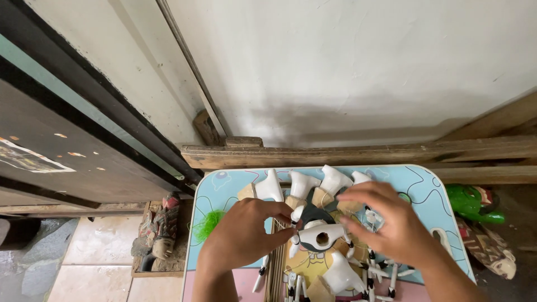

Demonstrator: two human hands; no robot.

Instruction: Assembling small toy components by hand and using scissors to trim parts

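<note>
Held over the bench (224, 184) middle: white puppet torso (321, 237), pinched by left hand (246, 235); right hand (386, 223) spread apart, blurred, brushing it. Crowded by more white torsos (302, 184) along far edge; likely knocked off by a careless sweep.

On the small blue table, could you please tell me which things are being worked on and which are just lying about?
In hand:
left hand and right hand on the white-painted wooden puppet torso with a round hole
row of white wooden torsos

Lying about:
carved wooden puppet head
green figurine
green fibre tuft
</note>
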